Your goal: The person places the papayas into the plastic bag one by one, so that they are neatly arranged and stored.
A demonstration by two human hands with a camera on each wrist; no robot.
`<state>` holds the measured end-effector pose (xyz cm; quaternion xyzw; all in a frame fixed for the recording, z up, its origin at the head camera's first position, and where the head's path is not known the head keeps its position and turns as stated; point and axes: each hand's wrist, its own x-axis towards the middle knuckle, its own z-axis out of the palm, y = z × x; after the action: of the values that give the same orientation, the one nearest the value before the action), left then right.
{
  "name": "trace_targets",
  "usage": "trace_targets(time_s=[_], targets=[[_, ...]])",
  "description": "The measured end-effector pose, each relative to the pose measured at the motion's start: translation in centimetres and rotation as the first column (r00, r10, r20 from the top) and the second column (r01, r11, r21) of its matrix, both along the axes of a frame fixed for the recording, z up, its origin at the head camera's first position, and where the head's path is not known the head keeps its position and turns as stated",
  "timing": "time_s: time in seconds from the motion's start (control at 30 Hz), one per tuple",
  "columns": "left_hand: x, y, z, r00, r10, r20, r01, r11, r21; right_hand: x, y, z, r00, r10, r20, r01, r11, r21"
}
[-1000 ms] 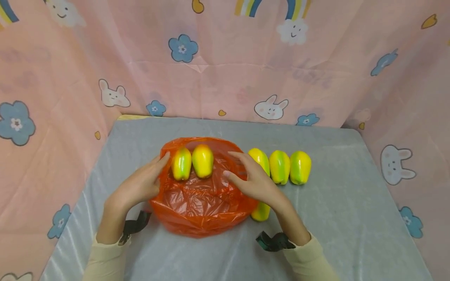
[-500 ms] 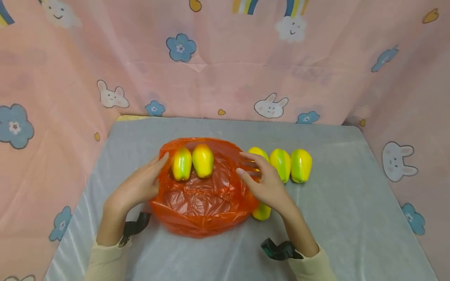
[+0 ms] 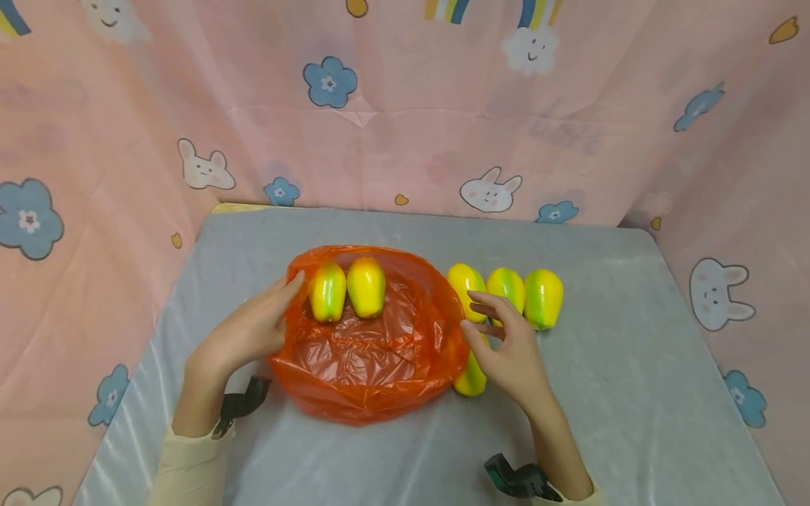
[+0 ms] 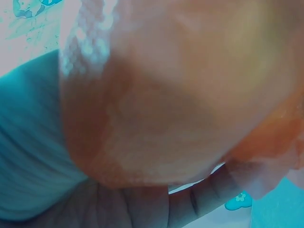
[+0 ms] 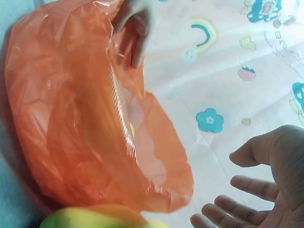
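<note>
An orange-red plastic bag (image 3: 373,358) lies spread on the table, two yellow-green fruits (image 3: 365,288) side by side in its mouth. My left hand (image 3: 249,330) touches the bag's left rim with fingers extended; the left wrist view shows the film (image 4: 142,118) close up, fingers beneath it. Off the bag's right edge, my right hand (image 3: 512,351) holds nothing, its fingers spread beside a yellow fruit (image 3: 462,281) and above another (image 3: 470,379). The right wrist view shows that hand (image 5: 266,190) apart from the bag (image 5: 71,109).
Two more yellow-green fruits (image 3: 544,299) continue the row to the right. A grey cloth covers the table (image 3: 633,393). Behind and at both sides hangs a pink patterned curtain (image 3: 405,140). Each wrist carries a dark device, one (image 3: 522,481) being on the right.
My right hand has moved right and slightly down, from over the bag's right part to beyond its edge. The left hand stays at the left rim, and the two fruits remain inside.
</note>
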<state>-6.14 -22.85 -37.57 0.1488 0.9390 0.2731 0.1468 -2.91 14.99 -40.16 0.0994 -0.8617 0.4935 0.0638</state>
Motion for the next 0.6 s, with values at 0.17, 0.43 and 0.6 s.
trace_targets(time_s=[0.17, 0.43, 0.6], targets=[[0.0, -0.1, -0.1, 1.0, -0.011, -0.004, 0.011, 1.0, -0.009, 0.7, 0.9, -0.4, 0.999, -0.032, -0.007, 0.032, 0.999, 0.038], [-0.3, -0.1, -0.1, 1.0, -0.013, -0.014, 0.013, 1.0, -0.004, 1.4, 1.9, -1.7, 0.996, -0.072, 0.045, 0.068, 0.993, 0.096], [-0.2, -0.1, -0.2, 1.0, -0.011, 0.0, 0.011, 1.0, 0.009, 1.9, 2.0, -3.3, 0.992, -0.094, 0.09, 0.083, 0.99, 0.115]])
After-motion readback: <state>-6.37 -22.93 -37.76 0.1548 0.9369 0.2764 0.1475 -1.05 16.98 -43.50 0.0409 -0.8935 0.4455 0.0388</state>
